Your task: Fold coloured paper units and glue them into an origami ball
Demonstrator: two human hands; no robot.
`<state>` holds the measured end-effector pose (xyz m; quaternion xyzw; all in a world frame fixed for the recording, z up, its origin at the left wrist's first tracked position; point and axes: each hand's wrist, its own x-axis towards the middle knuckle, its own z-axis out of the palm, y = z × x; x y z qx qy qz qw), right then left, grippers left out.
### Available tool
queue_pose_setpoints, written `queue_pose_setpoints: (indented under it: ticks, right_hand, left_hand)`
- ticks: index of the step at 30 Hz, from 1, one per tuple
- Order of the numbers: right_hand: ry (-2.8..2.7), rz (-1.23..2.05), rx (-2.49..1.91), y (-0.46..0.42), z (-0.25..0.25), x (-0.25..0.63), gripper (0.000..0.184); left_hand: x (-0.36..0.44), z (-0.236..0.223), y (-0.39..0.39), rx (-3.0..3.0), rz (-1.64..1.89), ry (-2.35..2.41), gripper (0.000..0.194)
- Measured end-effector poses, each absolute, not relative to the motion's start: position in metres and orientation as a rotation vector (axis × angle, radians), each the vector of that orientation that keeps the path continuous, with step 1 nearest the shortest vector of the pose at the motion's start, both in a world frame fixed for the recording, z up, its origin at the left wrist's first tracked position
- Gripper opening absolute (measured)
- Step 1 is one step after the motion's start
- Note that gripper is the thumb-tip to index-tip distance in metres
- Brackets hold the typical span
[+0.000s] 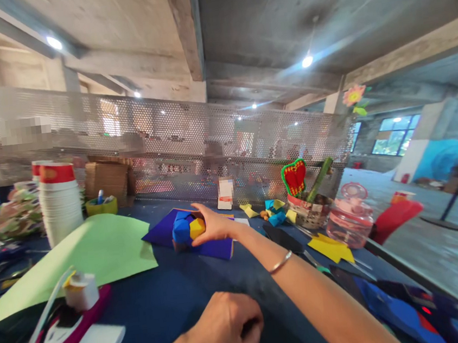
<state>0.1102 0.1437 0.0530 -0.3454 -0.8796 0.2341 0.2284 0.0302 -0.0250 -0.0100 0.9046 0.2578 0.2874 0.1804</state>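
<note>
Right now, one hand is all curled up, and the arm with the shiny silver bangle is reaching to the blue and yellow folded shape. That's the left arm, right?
Not quite: the head view shows the silver bangle on the right arm. The right hand is at the folded shape; the left hand is curled up.

Blue-and-yellow folded piece (182,227) at my right hand (217,227).
Faceted, blue end away from my palm, yellow end nearest, over the dark-blue paper (217,249).
</note>
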Motion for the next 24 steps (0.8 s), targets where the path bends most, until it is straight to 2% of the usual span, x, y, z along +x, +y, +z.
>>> queue_pose_setpoints:
  ticks: [6,11,14,19,24]
  right_hand:
    - [-2.454,0.559,-1.109,0.181,0.048,0.102,0.123]
    - [-2.556,0.609,-1.22,0.182,0.049,0.107,0.13]
    - [-2.554,0.528,-1.263,0.175,0.052,0.104,0.13]
    - [-2.521,0.241,-1.212,0.155,0.042,0.077,0.103]
    - [-2.543,0.108,-1.226,0.143,0.028,0.057,0.078]
  left_hand:
    - [0.029,-0.013,-0.021,2.596,0.808,0.73,0.013]
    - [0.03,-0.012,-0.02,2.601,0.775,0.751,0.013]
    - [0.03,-0.012,-0.021,2.596,0.751,0.743,0.014]
    - [0.032,-0.011,-0.021,2.609,0.739,0.744,0.012]
    - [0.032,-0.009,-0.02,2.598,0.694,0.769,0.012]
